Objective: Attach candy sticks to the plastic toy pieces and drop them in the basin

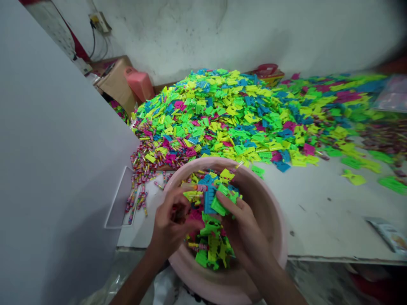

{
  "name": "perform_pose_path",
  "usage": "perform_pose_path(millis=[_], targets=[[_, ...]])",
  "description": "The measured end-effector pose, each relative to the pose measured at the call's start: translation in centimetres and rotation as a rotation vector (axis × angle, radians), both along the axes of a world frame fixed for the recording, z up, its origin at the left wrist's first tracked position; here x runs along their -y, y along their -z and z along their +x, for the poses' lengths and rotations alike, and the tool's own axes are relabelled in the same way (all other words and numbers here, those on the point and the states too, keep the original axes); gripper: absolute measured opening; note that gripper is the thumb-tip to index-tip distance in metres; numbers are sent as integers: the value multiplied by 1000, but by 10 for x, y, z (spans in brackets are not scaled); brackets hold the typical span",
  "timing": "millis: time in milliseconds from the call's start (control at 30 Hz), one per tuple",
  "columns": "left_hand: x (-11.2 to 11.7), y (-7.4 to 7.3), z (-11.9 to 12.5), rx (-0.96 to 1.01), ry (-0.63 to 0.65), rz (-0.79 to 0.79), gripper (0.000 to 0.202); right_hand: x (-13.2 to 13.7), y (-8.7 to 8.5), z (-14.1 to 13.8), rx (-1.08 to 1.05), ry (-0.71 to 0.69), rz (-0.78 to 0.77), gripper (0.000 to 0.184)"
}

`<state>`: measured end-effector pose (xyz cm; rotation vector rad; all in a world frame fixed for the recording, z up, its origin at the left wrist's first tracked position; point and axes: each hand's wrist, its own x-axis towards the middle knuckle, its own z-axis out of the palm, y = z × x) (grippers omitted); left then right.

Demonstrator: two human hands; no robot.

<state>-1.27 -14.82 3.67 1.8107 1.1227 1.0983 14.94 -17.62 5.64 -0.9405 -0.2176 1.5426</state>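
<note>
Both my hands are over a pink round tub (280,237). My left hand (168,224) is curled, with a small wrapped tube (200,187) at its index fingertip. More dark-red wrapped items (179,214) show inside its curled fingers, too shadowed to make out fully. My right hand (246,228) pinches a bright green plastic piece (219,205) together with a blue ridged plastic piece (209,200). The wrapped tube lies close to the blue piece; whether they touch I cannot tell. Below the hands, loose green, yellow, blue and magenta plastic pieces (211,250) lie in the tub.
Behind the tub, a large heap of coloured plastic pieces (222,110) covers the white table (318,212). Wrapped tubes (140,199) lie to its left, near a white wire frame (110,212). A grey panel (57,152) borders the left. A packet (389,235) lies at right.
</note>
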Motion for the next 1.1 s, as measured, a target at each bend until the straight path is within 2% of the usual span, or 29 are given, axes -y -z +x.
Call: perform_pose_path(millis=[67,100,233,400,500,600,733,900,1100], targets=[[-2,-1,-2,41,44,-17,80,2,-1,0,-29,-65,15,28],[-2,-3,-2,29,51,3,81,3,-2,0,-40,-99,27,27],[-1,-8,1,-19,39,142,53,5,-7,-3,-81,-181,29,28],[-2,-9,-2,110,26,326,57,7,-14,-6,-104,-158,14,30],[-3,-15,-9,52,83,293,58,9,-15,-7,-126,-203,-22,30],[-1,-22,-15,-3,163,182,60,11,-15,-7,-141,-232,-33,31],[0,-26,-17,16,187,46,64,13,-14,-8,-167,-244,-26,28],[-2,-25,-14,-4,204,48,56,14,-12,-10,-173,-204,-32,22],[3,-26,-13,-45,137,106,59,12,-9,-12,-188,-201,-4,25]])
